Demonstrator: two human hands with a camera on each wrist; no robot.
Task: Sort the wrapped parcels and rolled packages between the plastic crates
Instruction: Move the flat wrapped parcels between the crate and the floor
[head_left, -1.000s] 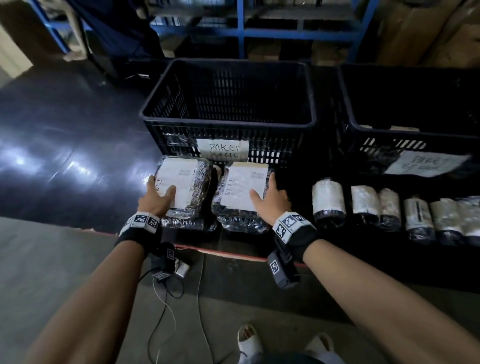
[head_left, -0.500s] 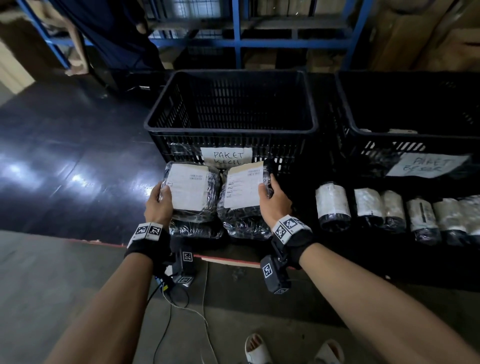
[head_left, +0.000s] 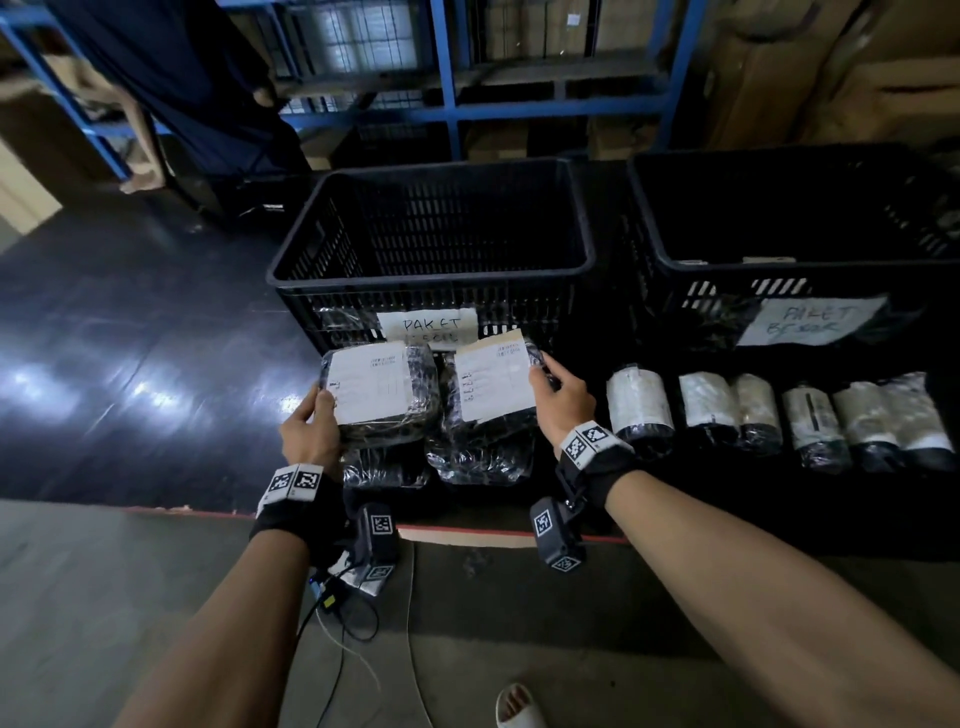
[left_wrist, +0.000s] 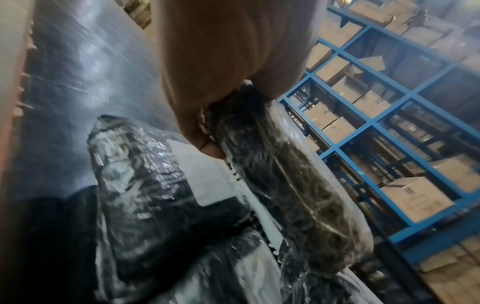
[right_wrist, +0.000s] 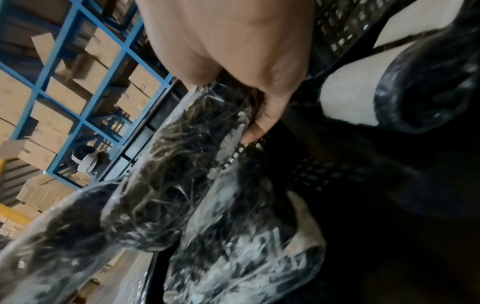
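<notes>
Since a sec ago both top parcels have come up off their stacks; hands went from lying flat on them to gripping their outer edges.

Head view: left hand (head_left: 310, 435) curls round the left edge of the left parcel (head_left: 382, 397), thumb on the white label, parcel tilted up. Right hand (head_left: 563, 397) grips the right edge of the right parcel (head_left: 491, 387), also tilted. Under each, just below the wrists, a lower parcel (head_left: 387, 467) and another (head_left: 480, 457) lie on the black mat. Straight beyond the hands sits the black crate (head_left: 434, 265) w/ a "PAKET" label; a second crate (head_left: 795, 270) stands off to the right of the right hand. A row of rolled packages (head_left: 779, 418) runs rightward from the right wrist, near but apart.

Left wrist view: fingers (left_wrist: 207, 144) wrap under the held parcel (left_wrist: 285, 195), lifted clear of the one below (left_wrist: 145, 185).

Right wrist view: fingers (right_wrist: 262, 123) clamp the parcel's edge (right_wrist: 182, 160); a roll (right_wrist: 350, 100) lies just beyond the hand. Blue shelving (right_wrist: 85, 102) w/ cartons behind.
</notes>
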